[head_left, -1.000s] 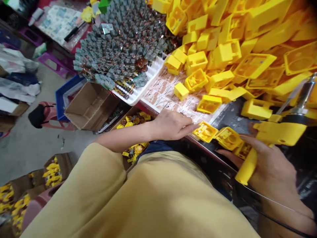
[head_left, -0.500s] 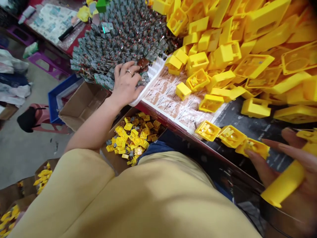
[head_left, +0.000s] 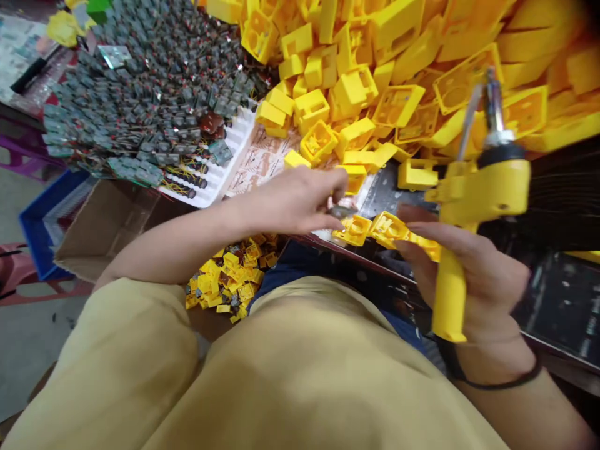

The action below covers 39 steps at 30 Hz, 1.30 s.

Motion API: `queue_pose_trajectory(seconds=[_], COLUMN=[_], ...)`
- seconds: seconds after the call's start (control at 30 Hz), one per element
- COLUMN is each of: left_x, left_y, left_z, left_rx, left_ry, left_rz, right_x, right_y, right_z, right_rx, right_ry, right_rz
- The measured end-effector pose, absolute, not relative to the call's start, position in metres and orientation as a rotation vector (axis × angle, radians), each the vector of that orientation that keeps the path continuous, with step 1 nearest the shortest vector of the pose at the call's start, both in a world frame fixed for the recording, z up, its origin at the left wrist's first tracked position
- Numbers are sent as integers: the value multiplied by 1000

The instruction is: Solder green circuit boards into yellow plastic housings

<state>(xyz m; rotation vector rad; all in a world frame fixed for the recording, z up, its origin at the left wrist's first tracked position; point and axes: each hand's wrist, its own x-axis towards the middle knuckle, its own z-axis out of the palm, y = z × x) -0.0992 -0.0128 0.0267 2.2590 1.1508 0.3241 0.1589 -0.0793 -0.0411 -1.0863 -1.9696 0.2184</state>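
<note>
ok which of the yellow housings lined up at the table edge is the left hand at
The leftmost one: the left hand has its fingertips right above it, while the next housing sits toward the right hand.

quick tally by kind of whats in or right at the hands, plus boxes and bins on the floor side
soldering guns: 1, in the right hand
yellow housings at the table edge: 2, by the left hand
cardboard boxes: 1
blue bins: 1
total: 5
The heaps of yellow housings and grey parts behind are too many to count.
</note>
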Motion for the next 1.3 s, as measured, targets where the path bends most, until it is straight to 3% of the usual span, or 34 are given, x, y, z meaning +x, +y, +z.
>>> queue_pose_trajectory(seconds=[0.1, 0.37, 0.77, 1.0, 1.17, 1.3], left_x=[-71, -69, -64, -72, -59, -37], left_y=[-19, -30, -38, -30, -51, -58], left_z=[12, -28, -18, -33, -18, -14], left_rx=[2224, 1123, 1748, 1660, 2035, 1571], left_ry=[997, 715, 1248, 869, 862, 922], left_rz=[328, 626, 1086, 786, 970, 1142], right_x=[141, 143, 145, 132, 128, 119], right_y=[-75, -77, -81, -85, -76, -83], right_z=[-28, -30, -40, -13, -12, -21], right_rx=[-1024, -1058, -1121, -1089, -1011, -1002], right_ry=[-1955, -1549, -1601, -1483, -1462, -1472], right_rz=[292, 262, 213, 357, 337, 384])
